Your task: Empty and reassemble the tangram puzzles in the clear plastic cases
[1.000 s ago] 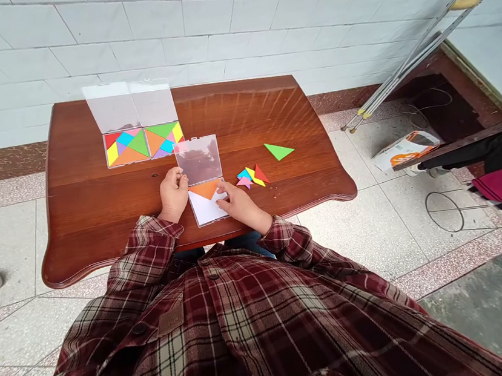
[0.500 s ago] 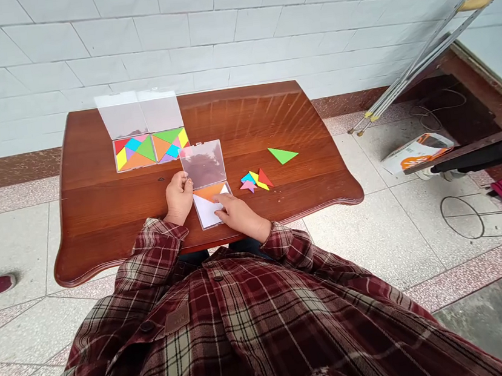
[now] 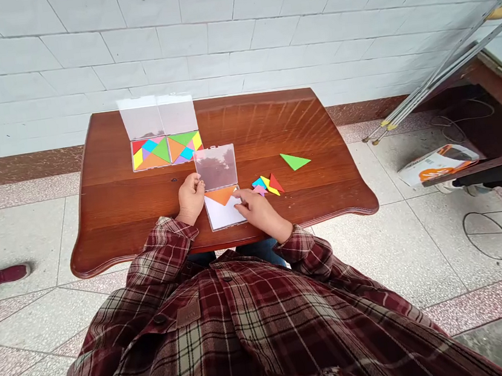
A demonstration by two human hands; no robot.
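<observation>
A small tangram case point(image 3: 227, 220) with a white base lies in front of me, its clear lid point(image 3: 216, 168) raised. Inside, an orange triangle point(image 3: 221, 196) lies along the hinge side, one point toward me. My left hand point(image 3: 192, 199) is closed at the left edge of the lid, thumb and forefinger pinching it. Over the case's right side is my right hand point(image 3: 261, 212), thumb and forefinger apart, fingertips near the triangle's right corner. Beside it lie a red triangle point(image 3: 276, 182), a yellow piece point(image 3: 270, 186), a blue piece point(image 3: 259, 182) and a pink piece point(image 3: 260, 190), close together.
Two filled tangram cases point(image 3: 150, 153) with upright clear lids stand at the back left of the wooden table point(image 3: 134, 208). A green triangle point(image 3: 295, 161) lies farther right. Crutches point(image 3: 425, 81) lean on the wall, and a person's shoe point(image 3: 5, 276) shows at left.
The view has shifted, so the table appears farther right. My right hand has moved a little right across the case, uncovering the orange triangle's near point. My left hand stays at the lid's edge.
</observation>
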